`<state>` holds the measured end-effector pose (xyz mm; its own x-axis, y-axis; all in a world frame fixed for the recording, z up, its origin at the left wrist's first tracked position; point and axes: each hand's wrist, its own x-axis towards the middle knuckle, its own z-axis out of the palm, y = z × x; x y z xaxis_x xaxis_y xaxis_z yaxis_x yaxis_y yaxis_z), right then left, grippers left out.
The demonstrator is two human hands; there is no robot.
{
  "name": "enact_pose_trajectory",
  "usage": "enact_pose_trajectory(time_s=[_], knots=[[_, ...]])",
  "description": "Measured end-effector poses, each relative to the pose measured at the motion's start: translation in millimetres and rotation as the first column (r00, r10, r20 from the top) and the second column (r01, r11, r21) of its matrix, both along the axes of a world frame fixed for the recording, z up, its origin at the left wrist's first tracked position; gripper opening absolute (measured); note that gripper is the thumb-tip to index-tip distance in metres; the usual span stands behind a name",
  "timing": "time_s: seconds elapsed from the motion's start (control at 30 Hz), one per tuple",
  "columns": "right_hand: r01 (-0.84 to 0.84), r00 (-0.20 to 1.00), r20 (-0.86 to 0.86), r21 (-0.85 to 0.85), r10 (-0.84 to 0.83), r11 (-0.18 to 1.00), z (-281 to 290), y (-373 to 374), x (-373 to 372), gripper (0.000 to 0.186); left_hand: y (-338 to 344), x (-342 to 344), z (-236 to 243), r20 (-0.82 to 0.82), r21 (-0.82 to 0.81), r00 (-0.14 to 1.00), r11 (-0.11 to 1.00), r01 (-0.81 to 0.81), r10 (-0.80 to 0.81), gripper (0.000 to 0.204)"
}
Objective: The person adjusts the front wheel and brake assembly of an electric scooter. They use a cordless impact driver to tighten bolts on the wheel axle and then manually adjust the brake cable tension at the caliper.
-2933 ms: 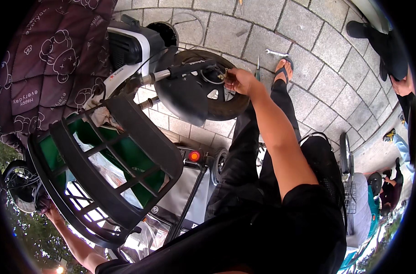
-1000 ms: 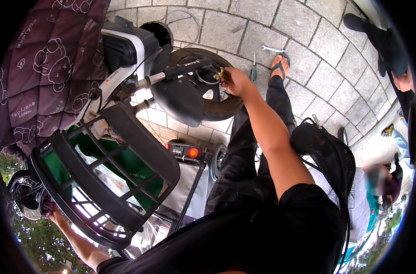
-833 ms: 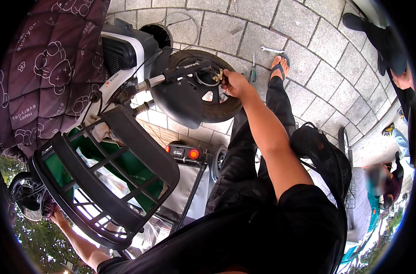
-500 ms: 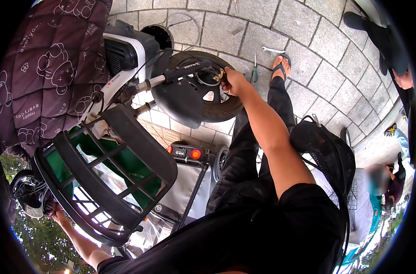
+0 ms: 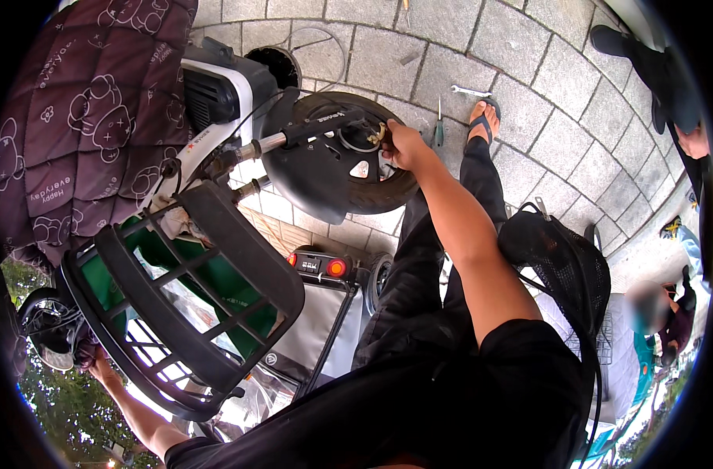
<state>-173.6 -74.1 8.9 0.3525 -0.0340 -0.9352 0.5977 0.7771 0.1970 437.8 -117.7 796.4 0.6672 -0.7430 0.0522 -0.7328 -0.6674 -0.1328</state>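
A scooter's front wheel (image 5: 398,191) with a black tyre and fender (image 5: 298,176) is in front of me. My right hand (image 5: 406,146) is closed at its hub, fingertips pinched on a small brass-coloured brake arm (image 5: 382,131); the fingers partly hide it. At the far left, my left hand (image 5: 100,370) is closed around the handlebar end, by a dark maroon cloth and a round mirror (image 5: 55,361); its fingers are mostly hidden. Between my arms is the scooter's black front basket (image 5: 243,246) with a green lining (image 5: 177,270).
A screwdriver (image 5: 439,133) and an open-end wrench (image 5: 472,91) lie on the paving near my sandalled foot (image 5: 483,121). A quilted maroon cover (image 5: 83,117) drapes over the scooter at left. Behind the basket is another vehicle's tail light (image 5: 336,268). A person's hand (image 5: 693,142) shows at right.
The view has shifted very slightly. Both hands keep their places, the right at the wheel hub and the left at the handlebar.
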Motion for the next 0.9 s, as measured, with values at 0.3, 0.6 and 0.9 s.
enact_pose_trajectory(time_s=[0.3,0.6,0.9], knots=[[-0.118,0.993,0.016,-0.027,0.118,0.993,-7,7,0,0.043,22,-4,-8,-0.05,-0.022,0.998,0.999,0.026,-0.028,0.068],[0.226,0.959,0.178,-0.016,-0.219,0.974,-20,25,0,0.038,-7,-94,-26,0.024,-0.3,1.0,0.954,0.002,0.005,0.07],[-0.092,0.996,-0.001,0.006,0.092,0.996,-30,17,-1,0.036,-22,-133,-56,-0.042,-0.27,0.998,0.962,0.035,-0.048,0.047]])
